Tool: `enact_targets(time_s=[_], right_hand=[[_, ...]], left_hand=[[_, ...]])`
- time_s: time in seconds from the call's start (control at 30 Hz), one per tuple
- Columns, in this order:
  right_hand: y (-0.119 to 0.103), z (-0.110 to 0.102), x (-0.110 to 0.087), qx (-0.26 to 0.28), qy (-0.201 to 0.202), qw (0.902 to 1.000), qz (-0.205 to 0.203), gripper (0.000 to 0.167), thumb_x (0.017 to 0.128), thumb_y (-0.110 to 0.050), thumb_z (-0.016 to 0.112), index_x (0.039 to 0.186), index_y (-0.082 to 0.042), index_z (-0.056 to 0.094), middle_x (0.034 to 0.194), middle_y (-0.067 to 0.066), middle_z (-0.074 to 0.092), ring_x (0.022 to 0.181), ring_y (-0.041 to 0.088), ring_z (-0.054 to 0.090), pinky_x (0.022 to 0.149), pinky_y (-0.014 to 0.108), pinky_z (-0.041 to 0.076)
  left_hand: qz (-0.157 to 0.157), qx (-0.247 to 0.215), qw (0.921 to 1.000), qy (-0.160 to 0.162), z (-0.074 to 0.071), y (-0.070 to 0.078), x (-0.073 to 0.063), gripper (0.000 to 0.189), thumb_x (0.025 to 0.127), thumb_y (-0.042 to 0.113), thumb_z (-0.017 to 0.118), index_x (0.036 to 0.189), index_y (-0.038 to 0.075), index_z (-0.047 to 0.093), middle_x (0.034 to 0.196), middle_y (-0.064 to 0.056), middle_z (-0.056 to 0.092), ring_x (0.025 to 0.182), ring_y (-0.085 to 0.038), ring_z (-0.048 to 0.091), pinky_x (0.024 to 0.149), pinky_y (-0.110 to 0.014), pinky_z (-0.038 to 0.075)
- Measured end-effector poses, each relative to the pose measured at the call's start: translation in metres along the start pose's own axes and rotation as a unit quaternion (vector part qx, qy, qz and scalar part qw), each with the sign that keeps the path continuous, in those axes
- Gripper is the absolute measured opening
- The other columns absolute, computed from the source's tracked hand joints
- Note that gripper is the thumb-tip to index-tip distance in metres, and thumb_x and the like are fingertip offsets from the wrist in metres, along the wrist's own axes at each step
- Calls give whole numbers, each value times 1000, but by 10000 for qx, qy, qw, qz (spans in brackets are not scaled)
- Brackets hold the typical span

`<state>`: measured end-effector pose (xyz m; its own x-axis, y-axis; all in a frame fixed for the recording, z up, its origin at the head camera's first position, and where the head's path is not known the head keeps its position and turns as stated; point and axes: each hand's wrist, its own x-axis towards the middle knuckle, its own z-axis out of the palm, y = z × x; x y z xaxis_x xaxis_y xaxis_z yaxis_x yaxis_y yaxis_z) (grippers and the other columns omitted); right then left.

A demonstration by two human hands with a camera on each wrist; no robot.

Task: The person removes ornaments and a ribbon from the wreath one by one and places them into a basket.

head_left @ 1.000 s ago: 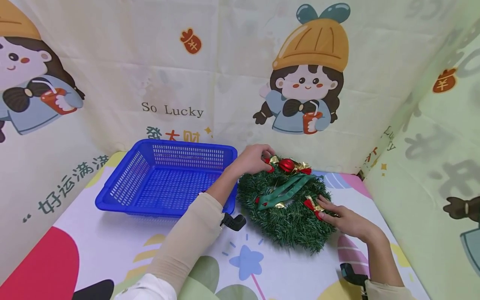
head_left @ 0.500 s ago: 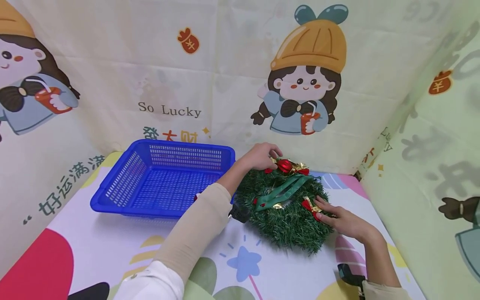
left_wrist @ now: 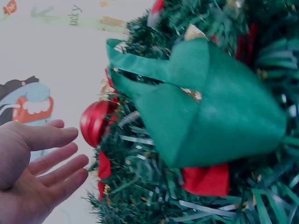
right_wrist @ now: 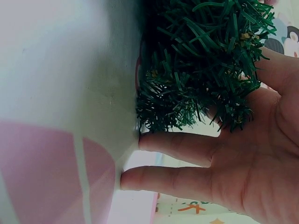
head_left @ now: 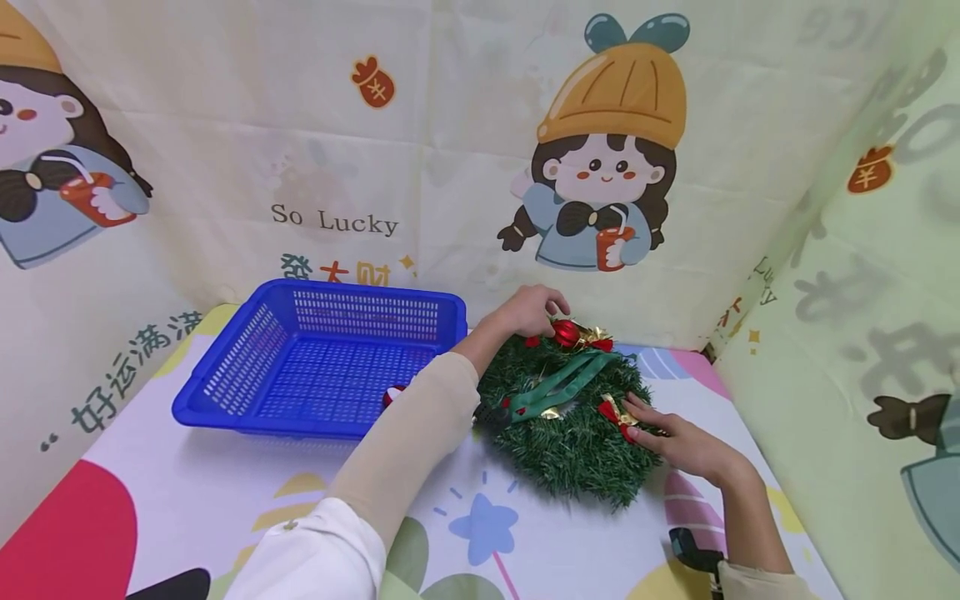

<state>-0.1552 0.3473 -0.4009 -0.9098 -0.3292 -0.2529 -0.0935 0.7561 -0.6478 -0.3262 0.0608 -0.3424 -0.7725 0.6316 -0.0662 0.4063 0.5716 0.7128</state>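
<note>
A green Christmas wreath lies on the table, with red-and-gold bows, a red ball ornament and a green ribbon across its middle. My left hand is at the wreath's far edge, beside the red ball. In the left wrist view its fingers are extended and a small gap separates them from the ball. My right hand rests at the wreath's right edge. The right wrist view shows straight fingers with tips at the table, and wreath needles against the palm side.
A blue plastic basket stands left of the wreath. Inside its near right part is a red-and-white item, mostly hidden by my left sleeve. A printed cloth backdrop rises behind the table.
My left hand has moved rightward along the wreath's far edge, up to the red ball, and its forearm reaches further forward. The right hand stays at the same edge.
</note>
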Motion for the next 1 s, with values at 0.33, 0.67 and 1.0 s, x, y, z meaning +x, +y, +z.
enact_targets(time_s=[0.33, 0.67, 1.0], right_hand=[[2, -1, 2, -81, 27, 10000, 12, 67, 107, -41, 56, 162, -9, 37, 173, 20, 13, 154, 58, 10, 116, 77, 21], [4, 1, 1, -15, 0, 10000, 26, 67, 107, -41, 56, 162, -9, 36, 174, 18, 13, 154, 58, 9, 116, 78, 21], [4, 1, 2, -25, 16, 10000, 4, 66, 107, -41, 56, 162, -9, 36, 173, 18, 13, 154, 58, 8, 116, 78, 20]], left_hand=[[-4, 504, 9987, 63, 9, 0, 10, 51, 94, 0, 71, 142, 17, 64, 151, -16, 56, 133, -30, 53, 70, -26, 41], [-39, 561, 9984, -40, 20, -1, 17, 53, 93, 3, 75, 143, 17, 64, 146, -12, 61, 128, -27, 59, 81, -27, 51], [-112, 580, 9983, 19, 21, -2, 18, 53, 92, 5, 77, 142, 16, 62, 138, -12, 67, 117, -25, 64, 83, -28, 54]])
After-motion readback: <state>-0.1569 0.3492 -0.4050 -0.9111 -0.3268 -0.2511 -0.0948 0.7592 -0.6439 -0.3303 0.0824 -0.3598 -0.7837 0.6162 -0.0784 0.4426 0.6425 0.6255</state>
